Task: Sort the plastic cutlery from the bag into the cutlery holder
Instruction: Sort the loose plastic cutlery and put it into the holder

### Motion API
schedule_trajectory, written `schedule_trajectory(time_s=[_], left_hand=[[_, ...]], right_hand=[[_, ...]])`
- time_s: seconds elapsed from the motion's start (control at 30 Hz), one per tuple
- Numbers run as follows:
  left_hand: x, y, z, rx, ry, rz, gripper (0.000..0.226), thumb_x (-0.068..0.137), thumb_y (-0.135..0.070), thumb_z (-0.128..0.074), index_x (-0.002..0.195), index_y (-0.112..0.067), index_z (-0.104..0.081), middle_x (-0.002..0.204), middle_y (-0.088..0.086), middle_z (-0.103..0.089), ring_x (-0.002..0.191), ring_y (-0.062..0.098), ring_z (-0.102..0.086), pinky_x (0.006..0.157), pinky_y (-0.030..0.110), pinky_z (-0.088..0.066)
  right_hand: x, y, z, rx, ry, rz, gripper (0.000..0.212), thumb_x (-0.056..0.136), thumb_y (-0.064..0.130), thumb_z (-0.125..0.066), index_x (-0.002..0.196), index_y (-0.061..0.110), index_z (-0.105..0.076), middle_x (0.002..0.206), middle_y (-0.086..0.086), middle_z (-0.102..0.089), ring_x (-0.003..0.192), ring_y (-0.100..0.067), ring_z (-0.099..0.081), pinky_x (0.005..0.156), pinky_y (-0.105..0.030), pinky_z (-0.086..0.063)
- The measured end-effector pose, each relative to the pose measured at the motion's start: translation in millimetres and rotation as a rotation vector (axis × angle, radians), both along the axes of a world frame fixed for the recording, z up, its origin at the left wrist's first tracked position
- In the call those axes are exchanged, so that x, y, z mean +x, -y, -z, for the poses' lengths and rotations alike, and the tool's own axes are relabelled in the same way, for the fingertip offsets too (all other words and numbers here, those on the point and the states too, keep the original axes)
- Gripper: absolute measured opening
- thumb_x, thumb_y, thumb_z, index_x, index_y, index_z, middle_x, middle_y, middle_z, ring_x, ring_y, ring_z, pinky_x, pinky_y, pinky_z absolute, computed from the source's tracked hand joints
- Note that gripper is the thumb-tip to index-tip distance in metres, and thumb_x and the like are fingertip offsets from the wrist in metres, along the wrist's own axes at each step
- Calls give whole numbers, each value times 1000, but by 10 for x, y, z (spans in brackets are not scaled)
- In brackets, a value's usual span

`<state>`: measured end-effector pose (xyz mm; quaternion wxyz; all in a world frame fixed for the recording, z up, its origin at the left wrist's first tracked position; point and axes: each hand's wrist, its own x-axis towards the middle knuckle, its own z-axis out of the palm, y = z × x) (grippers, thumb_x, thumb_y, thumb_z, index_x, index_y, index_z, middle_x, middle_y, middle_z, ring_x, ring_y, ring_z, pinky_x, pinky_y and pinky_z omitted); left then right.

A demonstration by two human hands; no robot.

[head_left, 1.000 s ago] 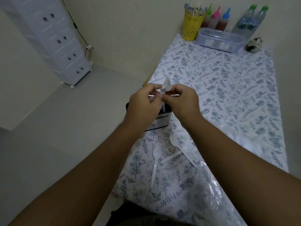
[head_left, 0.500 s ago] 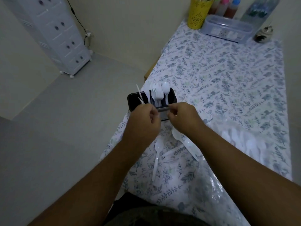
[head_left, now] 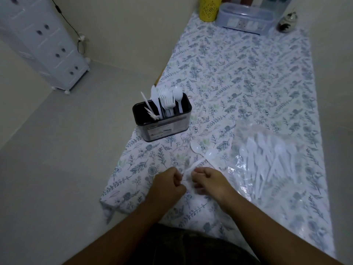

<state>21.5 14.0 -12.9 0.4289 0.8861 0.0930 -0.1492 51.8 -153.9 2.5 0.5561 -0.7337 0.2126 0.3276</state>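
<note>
Two hands low over loose spoons

Both curled near the table's front edge. Left hand point(head_left: 168, 183) fisted, pinching something thin and white; exactly what, hard to tell. Right hand point(head_left: 207, 178) just beside, fingers curled at the handle end of a plastic spoon point(head_left: 200, 161). Beyond the grip and leftward, black cutlery holder point(head_left: 162, 119), upright, already stocked. Right of the grip, clear bag point(head_left: 267, 157) of white cutlery, flat on floral tablecloth point(head_left: 238, 73).
</note>
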Motion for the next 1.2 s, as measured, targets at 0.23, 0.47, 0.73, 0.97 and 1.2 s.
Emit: schedule_trajectory(time_s=[0.23, 0.47, 0.73, 0.97, 1.2], left_hand=[[233, 432, -24, -14, 175, 245, 10, 85, -22, -72, 90, -14, -68, 86, -4, -64, 73, 3, -58, 68, 21, -49], [461, 287, 244, 216, 64, 224, 33, 92, -16, -66, 124, -15, -60, 114, 4, -58, 111, 21, -53, 95, 34, -47], [161, 91, 126, 108, -103, 19, 18, 92, -21, -68, 108, -16, -63, 87, -7, -59, 77, 4, -56, 64, 16, -41], [-66, 308, -55, -101, -97, -59, 18, 91, -24, -70, 106, -19, -63, 83, -5, -62, 75, 5, -59, 64, 14, -41], [-193, 398, -122, -190, -106, 23, 15, 85, -34, -76, 94, -25, -68, 77, -10, -66, 67, -2, -60, 64, 16, -47]], right_hand=[[-52, 229, -34, 93, -38, 318, 16, 99, 15, -53, 94, 3, -63, 83, -17, -71, 78, -36, -71, 79, -54, -62], [-192, 448, -35, 170, -71, 443, 22, 94, 0, -36, 102, 0, -57, 69, -13, -54, 58, -22, -53, 53, -33, -50], [-103, 391, -77, 277, -130, 489, 21, 96, 0, -45, 111, 4, -60, 76, -13, -54, 58, -22, -56, 54, -32, -51], [-34, 217, -66, 211, -126, 412, 24, 98, 5, -48, 115, -1, -64, 87, -19, -67, 75, -30, -68, 65, -38, -59], [-74, 122, -82, 396, -168, 429, 27, 106, 18, -48, 116, -5, -57, 107, -24, -71, 92, -37, -75, 83, -53, -61]])
